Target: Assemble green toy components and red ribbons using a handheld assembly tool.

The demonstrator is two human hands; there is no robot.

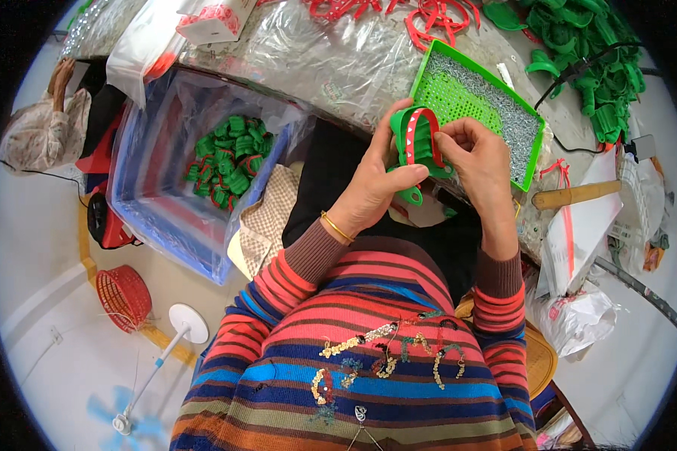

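A green plastic crocodile-like toy part [411, 120] with a red strip [434, 135] of white teeth round its rim is held up in front of me. My left hand [380, 173] is closed round its left side, thumb along the lower edge. My right hand [478, 154] pinches at the red strip on the right side; the fingertips hide whether a small piece is between them. Just behind the hands lies a bright green tray [540, 143] with a perforated green bottom and many small silvery metal pieces.
Left of me stands a blue plastic-lined crate [139, 188] holding green-and-red assembled parts [229, 161]. Red strips [436, 26] lie at the table's far side. Green parts [579, 45] are heaped at the far right, near a wooden-handled tool [575, 195]. A red basket [124, 298] stands on the floor.
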